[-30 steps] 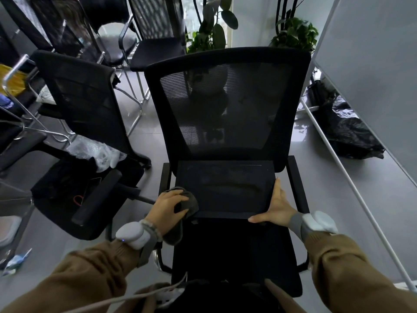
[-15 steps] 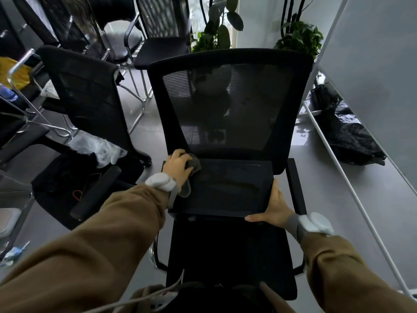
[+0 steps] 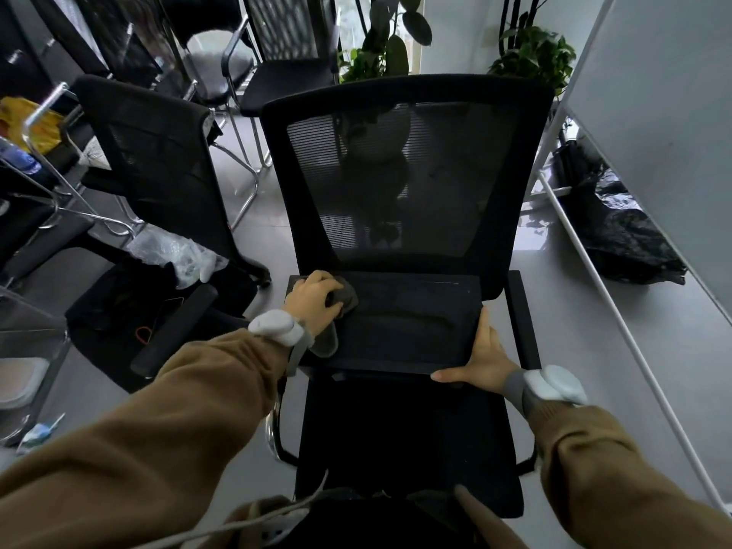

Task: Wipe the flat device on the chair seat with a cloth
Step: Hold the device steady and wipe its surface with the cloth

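Observation:
A flat black device lies on the seat of a black mesh-backed chair, pushed against the backrest. My left hand grips a dark grey cloth and presses it on the device's far left corner; a fold of the cloth hangs below my wrist. My right hand rests on the device's near right corner, fingers straight along its right edge and thumb along its front edge.
Another black chair stands to the left with a crumpled clear plastic bag behind it. More chairs and potted plants stand at the back. A white partition and a black bag lie to the right.
My left hand has carried the cloth from the device's near left corner up along its left edge to the far left corner. My right hand has stayed at the near right corner.

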